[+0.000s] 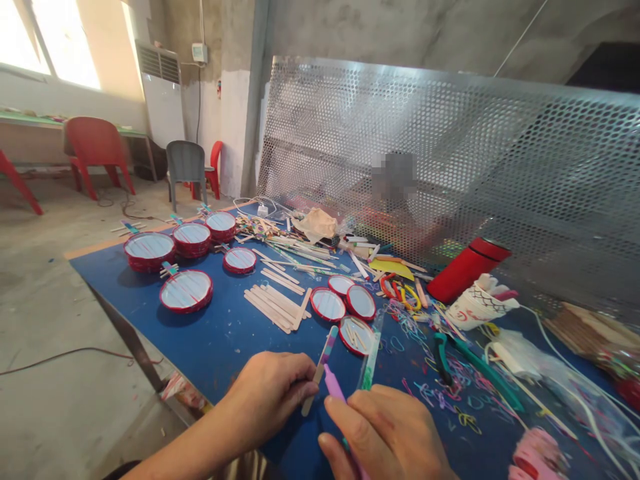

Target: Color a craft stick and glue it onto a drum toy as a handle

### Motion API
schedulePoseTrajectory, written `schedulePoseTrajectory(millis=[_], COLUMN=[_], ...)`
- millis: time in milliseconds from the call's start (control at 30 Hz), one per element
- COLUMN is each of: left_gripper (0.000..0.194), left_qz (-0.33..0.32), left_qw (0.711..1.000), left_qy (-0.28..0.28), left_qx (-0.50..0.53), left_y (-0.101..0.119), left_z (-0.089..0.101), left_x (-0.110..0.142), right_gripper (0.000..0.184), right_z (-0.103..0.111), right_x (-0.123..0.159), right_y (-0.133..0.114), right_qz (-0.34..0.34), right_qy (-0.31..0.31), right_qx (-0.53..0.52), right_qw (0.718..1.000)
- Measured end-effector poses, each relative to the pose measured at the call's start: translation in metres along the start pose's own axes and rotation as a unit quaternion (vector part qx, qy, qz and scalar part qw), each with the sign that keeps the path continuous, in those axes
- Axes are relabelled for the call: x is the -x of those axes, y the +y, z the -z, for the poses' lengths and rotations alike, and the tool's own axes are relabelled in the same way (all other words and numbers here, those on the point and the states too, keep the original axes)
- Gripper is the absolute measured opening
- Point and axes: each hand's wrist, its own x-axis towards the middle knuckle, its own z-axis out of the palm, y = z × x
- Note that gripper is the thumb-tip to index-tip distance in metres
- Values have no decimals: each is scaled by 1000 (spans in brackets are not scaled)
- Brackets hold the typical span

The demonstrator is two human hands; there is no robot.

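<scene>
Pinched in my left hand (270, 390) is a wooden craft stick (330, 340), its upper end coloured in purple and teal bands. My right hand (393, 433) grips a purple marker (333, 385), whose tip touches or nearly touches the stick's coloured part. Just beyond, red-rimmed round discs (327, 304) lie in a cluster, one with short stick pieces (357, 335) on it. Plain craft sticks (273, 308) are laid side by side to the left of these. A clear strip with green marks (371, 360) lies behind my right hand.
Several banjo-like red-rimmed pieces (186, 291) stand on the blue table (240, 347) at the left. Teal-handled pliers (487, 373), loose rubber bands (440, 393), a paper cup (477, 303) and a red flask (467, 270) occupy the right. A perforated metal panel (450, 147) rises behind.
</scene>
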Motion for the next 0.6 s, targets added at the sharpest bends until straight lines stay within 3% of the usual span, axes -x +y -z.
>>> schedulePoseTrajectory(millis=[600], left_gripper=[16], left_qz=[-13], left_qw=[1000], left_qy=[5], left_qx=[6], left_y=[-2], left_z=[-2], left_x=[0], right_gripper=[16], right_z=[-1], right_x=[2], right_y=[-1], right_qz=[6], right_qy=[-9], right_qx=[-18], right_qw=[1000])
